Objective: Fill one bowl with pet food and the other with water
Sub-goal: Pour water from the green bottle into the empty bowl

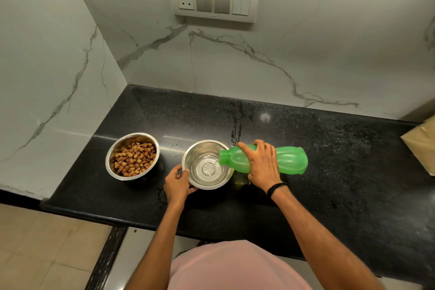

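A person stands at a black speckled bench (pixel 329 139) set into a corner of white marble-veined wall. Two steel bowls sit on it side by side, near each other but not touching. The left bowl (pixel 122 145) holds a heap of brown pet food (pixel 135 159) that covers its bottom and rises partway up its wall. The right bowl (pixel 211 186) has clear water (pixel 207 169) pooled in its bottom, well below the rim. The right hand (pixel 261 165) grips a green plastic bottle (pixel 292 160) around its waist from above, its fingers (pixel 261 146) curled over the far side and the thumb on the near side. The bottle lies close to level, with its base pointing right and its open neck reaching over the right rim of the water bowl, and a thin stream of water runs from the mouth into the bowl. The left hand (pixel 177 182) holds the same bowl at its near-left edge, the thumb hooked over the rim and the fingers wrapped against the outer wall. A black band (pixel 276 187) circles the right wrist. A few water drops (pixel 175 149) lie on the bench between the two bowls. At the far right edge a brown paper package (pixel 421 143) rests on the bench, partly out of view. A switch panel (pixel 214 1) with one socket is mounted on the back wall above the bowls. A pink shirt (pixel 235 266) fills the bottom of the view.
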